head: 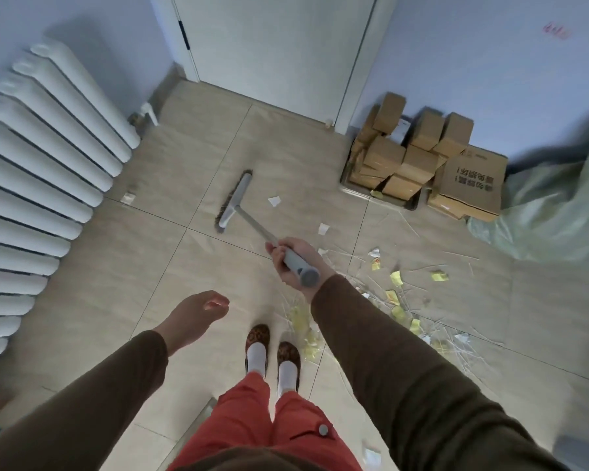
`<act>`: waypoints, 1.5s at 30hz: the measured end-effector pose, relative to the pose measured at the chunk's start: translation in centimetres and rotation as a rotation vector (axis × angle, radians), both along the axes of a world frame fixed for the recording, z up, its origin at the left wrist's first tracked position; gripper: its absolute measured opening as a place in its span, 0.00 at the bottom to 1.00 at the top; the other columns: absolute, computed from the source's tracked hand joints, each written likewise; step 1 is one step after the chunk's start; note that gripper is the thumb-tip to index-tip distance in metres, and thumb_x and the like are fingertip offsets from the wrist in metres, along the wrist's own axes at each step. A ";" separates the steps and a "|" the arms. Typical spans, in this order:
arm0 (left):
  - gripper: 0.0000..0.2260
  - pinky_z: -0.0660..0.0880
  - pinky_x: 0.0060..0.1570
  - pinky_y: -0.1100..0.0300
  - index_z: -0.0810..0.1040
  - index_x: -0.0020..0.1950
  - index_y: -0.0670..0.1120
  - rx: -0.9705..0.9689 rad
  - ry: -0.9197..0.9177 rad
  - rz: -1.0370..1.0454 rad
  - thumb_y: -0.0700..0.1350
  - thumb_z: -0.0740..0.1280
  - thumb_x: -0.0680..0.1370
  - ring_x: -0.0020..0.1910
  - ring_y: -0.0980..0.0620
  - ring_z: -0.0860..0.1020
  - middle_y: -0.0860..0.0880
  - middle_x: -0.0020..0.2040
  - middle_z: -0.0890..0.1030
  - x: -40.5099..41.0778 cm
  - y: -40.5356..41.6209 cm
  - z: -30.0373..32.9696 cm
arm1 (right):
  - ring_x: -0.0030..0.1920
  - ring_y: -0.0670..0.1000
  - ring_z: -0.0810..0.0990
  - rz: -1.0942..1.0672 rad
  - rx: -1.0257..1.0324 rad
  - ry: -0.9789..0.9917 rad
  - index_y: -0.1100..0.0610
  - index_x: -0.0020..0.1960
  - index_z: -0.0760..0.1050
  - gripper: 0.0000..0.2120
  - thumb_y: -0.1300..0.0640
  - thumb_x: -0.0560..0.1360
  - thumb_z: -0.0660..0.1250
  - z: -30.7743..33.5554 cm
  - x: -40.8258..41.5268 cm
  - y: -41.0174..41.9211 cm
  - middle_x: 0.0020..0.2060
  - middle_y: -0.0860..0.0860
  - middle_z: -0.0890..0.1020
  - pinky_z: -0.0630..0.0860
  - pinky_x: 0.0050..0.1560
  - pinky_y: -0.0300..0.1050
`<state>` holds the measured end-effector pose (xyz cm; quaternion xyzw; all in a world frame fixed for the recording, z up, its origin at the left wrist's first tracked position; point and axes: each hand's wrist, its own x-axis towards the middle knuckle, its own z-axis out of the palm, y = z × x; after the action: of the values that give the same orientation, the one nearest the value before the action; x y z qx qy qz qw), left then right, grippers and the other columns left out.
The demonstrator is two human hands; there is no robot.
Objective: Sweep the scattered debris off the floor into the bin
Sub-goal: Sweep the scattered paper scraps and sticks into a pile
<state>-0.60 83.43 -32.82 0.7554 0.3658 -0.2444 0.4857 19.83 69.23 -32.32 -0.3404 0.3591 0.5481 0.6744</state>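
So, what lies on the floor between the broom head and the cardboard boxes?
In the head view, one white paper scrap lies between the broom head and the cardboard boxes; otherwise bare tile.

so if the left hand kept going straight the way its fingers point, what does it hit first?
Probably nothing soon. The left hand, open and empty, points right, toward the right forearm and the yellow debris on the floor below it. Depth is unclear, so the forearm is only a guess.

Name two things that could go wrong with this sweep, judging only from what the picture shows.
1. The broom head sits left of most debris, so a stroke from here may miss it.
2. Only the right hand grips the broom handle; the left hand is free, so control may be weak, and thin sticks could scatter toward the cardboard boxes.
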 end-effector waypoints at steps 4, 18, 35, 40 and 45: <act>0.07 0.75 0.51 0.57 0.82 0.56 0.49 0.043 0.027 -0.061 0.45 0.68 0.80 0.53 0.54 0.80 0.51 0.52 0.83 0.4 2.5 -1.1 | 0.22 0.48 0.76 -0.099 -0.002 -0.038 0.67 0.52 0.70 0.08 0.62 0.81 0.56 -3.6 4.4 3.4 0.42 0.59 0.74 0.74 0.20 0.36; 0.10 0.76 0.54 0.52 0.81 0.59 0.47 -0.047 0.024 -0.295 0.46 0.68 0.79 0.53 0.48 0.80 0.46 0.53 0.83 8.7 -0.4 -0.3 | 0.20 0.47 0.74 -0.588 -0.194 0.105 0.65 0.60 0.66 0.09 0.61 0.82 0.57 3.3 -5.9 -18.1 0.36 0.56 0.72 0.73 0.19 0.35; 0.09 0.76 0.50 0.56 0.81 0.59 0.47 0.055 0.020 -0.394 0.46 0.68 0.80 0.52 0.51 0.80 0.48 0.52 0.83 12.6 -14.1 1.1 | 0.23 0.47 0.76 -0.678 0.014 -0.046 0.65 0.57 0.68 0.10 0.59 0.83 0.57 2.0 6.2 -30.1 0.39 0.57 0.76 0.75 0.22 0.34; 0.06 0.76 0.51 0.56 0.82 0.56 0.50 0.139 0.035 -0.379 0.46 0.68 0.79 0.51 0.53 0.80 0.51 0.51 0.83 12.4 -20.6 0.5 | 0.19 0.46 0.73 -0.723 0.028 -0.039 0.64 0.50 0.70 0.09 0.58 0.83 0.57 -3.8 9.8 -34.6 0.39 0.56 0.74 0.74 0.21 0.34; 0.06 0.76 0.53 0.53 0.82 0.55 0.51 0.123 0.045 -0.396 0.45 0.68 0.80 0.52 0.50 0.81 0.51 0.50 0.83 12.9 -27.7 0.6 | 0.18 0.46 0.72 -0.773 0.011 0.058 0.64 0.47 0.70 0.10 0.59 0.83 0.56 -0.9 4.5 -39.8 0.36 0.55 0.73 0.72 0.18 0.34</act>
<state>12.31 55.71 -32.21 0.8350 0.2353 -0.3293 0.3729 24.35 29.41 -33.20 -0.1606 0.4769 0.2651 0.8225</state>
